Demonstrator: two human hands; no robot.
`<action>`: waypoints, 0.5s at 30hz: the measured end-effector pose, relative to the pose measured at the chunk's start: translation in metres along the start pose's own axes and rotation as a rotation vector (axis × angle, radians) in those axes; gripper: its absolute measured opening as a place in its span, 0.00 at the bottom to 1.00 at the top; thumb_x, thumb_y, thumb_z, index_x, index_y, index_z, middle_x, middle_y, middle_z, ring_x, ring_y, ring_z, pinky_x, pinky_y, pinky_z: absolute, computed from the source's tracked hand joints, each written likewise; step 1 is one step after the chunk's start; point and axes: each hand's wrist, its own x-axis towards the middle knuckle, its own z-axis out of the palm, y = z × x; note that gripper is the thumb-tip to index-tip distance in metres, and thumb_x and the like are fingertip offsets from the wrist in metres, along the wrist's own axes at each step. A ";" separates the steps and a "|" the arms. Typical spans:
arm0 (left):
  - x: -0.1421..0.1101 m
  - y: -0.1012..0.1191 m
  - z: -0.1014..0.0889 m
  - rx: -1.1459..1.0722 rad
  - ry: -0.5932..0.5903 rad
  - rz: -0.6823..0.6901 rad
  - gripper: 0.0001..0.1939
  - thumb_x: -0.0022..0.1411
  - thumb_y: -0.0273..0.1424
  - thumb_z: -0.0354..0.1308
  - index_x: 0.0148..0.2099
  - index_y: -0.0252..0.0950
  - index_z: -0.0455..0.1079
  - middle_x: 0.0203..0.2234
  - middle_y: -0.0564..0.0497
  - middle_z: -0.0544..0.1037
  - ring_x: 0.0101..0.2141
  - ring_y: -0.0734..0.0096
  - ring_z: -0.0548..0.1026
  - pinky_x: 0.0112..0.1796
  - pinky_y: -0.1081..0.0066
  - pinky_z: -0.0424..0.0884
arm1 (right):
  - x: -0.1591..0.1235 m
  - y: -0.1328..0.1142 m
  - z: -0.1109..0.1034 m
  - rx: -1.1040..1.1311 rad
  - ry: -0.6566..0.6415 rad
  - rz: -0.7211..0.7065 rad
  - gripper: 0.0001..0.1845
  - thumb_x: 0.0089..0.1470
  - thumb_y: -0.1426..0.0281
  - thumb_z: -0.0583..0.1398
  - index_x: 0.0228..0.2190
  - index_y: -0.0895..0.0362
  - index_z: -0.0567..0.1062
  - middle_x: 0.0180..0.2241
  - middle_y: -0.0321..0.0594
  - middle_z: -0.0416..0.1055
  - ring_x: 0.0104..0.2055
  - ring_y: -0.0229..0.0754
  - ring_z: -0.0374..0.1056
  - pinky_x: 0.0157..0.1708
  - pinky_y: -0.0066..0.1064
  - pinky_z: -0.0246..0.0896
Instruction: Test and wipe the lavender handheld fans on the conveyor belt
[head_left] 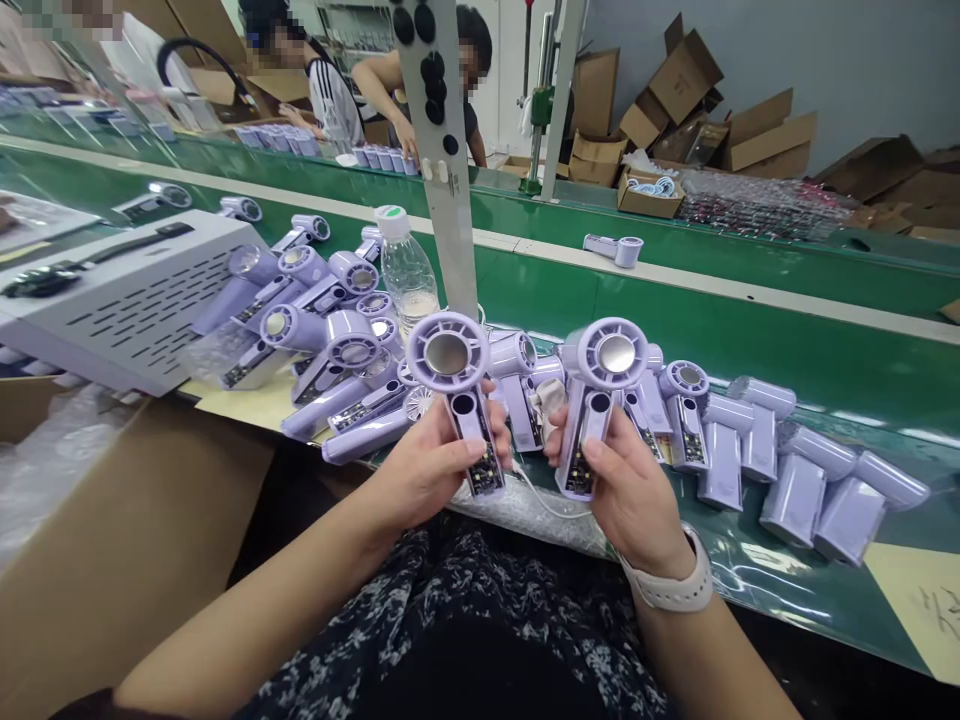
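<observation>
In my left hand (442,450) is a lilac handheld fan (448,355), held upright by its handle with the thumb across the front. My right hand (630,475) grips a second lilac handheld fan (613,355) the same way, a short gap to the right. Both show a round slotted head with a silver disc, and an uncovered handle front with a circuit board inside. Behind and between them lie more such fans (517,385) and a white cable (551,505). To the right, several fans (724,465) stand in a row, some with their handle backs turned to me.
A heap of lilac fans (352,345) lies at left beside a grey vented metal box (150,300). A plastic bottle (407,265) stands by a metal post (454,220). One fan (619,250) rests on the green conveyor (675,300). Co-workers sit across; cartons (679,80) are piled behind.
</observation>
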 end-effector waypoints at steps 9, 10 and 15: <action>0.002 -0.005 0.006 0.182 -0.120 0.028 0.20 0.62 0.36 0.66 0.52 0.39 0.63 0.37 0.53 0.72 0.30 0.69 0.77 0.33 0.67 0.75 | -0.012 0.006 0.002 -0.079 0.024 0.021 0.19 0.60 0.59 0.62 0.50 0.50 0.65 0.47 0.44 0.72 0.40 0.47 0.73 0.36 0.41 0.75; 0.003 -0.006 0.007 0.174 -0.109 0.017 0.20 0.62 0.36 0.66 0.52 0.39 0.63 0.37 0.53 0.72 0.31 0.69 0.77 0.33 0.67 0.75 | -0.013 0.007 0.002 -0.084 0.029 0.033 0.19 0.60 0.58 0.61 0.50 0.50 0.65 0.48 0.45 0.72 0.41 0.47 0.73 0.36 0.41 0.75; 0.004 -0.006 0.013 0.085 -0.108 -0.054 0.24 0.58 0.34 0.70 0.53 0.39 0.64 0.38 0.52 0.72 0.35 0.68 0.77 0.36 0.66 0.76 | -0.015 0.008 0.002 -0.010 0.000 0.081 0.19 0.58 0.59 0.62 0.48 0.51 0.66 0.49 0.46 0.72 0.42 0.49 0.74 0.38 0.42 0.75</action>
